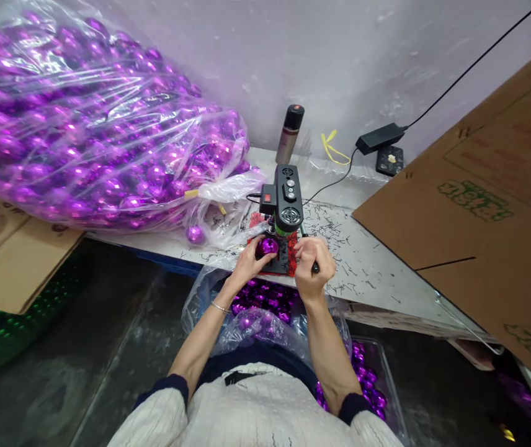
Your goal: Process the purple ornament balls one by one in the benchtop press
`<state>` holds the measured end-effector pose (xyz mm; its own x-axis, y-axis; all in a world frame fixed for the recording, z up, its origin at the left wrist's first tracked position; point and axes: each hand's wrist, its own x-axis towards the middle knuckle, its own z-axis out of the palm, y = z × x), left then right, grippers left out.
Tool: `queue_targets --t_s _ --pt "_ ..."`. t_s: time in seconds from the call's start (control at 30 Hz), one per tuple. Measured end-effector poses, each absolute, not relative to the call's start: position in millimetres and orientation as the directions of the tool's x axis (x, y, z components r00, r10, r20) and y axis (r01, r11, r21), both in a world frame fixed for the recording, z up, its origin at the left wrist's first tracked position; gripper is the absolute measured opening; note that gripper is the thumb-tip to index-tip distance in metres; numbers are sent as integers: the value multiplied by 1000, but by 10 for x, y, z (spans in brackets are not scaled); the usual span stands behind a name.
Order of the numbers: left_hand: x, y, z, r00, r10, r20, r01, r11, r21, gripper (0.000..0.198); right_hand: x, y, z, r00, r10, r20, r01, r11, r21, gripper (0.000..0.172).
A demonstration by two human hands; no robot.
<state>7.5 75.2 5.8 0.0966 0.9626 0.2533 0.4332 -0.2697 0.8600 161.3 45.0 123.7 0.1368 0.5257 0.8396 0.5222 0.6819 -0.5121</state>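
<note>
Purple bauble (268, 246) in left hand (247, 262) under press (286, 197), right hand (312, 266) clasping lever (302, 231), lap bag (199, 299) holding baubles (265, 302)

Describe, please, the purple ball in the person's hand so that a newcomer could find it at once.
Start at the white bench and find the small black machine near its front edge. Beneath its head, the left hand holds one purple ball; the right hand grips the lever. Unlike the bagged balls and the loose ball beside them, it alone sits under the machine.
</note>
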Motion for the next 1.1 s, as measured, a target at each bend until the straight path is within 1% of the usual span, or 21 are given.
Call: queue_targets --t_s 0.1,0.17,0.23,0.3,0.47,0.6,0.73,0.87,0.97,1.1 --pt "74 784 19 175 922 345 503 -385 774 59 1606 491 1329 164 558 813 521 651 -552 30" --pt "99 817 -3 214 896 388 548 -439 712 60 1607 500 1364 163 566 808 521 646 -558 30" --pt "146 846 -27 221 884 412 594 -457 662 61 1613 494 1378 154 567 809 521 649 -554 30" --pt "202 860 -60 201 881 428 625 -452 636 63 1624 480 1380 138 568 811 527 651 -546 30" --pt "289 847 -179 142 869 474 611 -454 648 65 1650 450 1353 91 546 833 533 680 -504 26" --pt "290 842 -257 130 858 497 589 -470 657 66 1636 421 1211 93 524 846 530 694 -488 25" --pt "284 843 -276 123 871 476 590 -450 670 63 1600 394 921 131 496 858 519 703 -486 24" --pt "278 834 -258 132 880 457 595 -439 673 59 1598 410 672 124 464 877 513 727 -457 25" --pt "274 824 -241 135 884 448 597 -433 675 58 1612 435 594 121 457 881 512 732 -450 24" --pt "271 815 -229 133 889 438 596 -425 681 60 1608 460 555 141 438 888 511 736 -444 26"
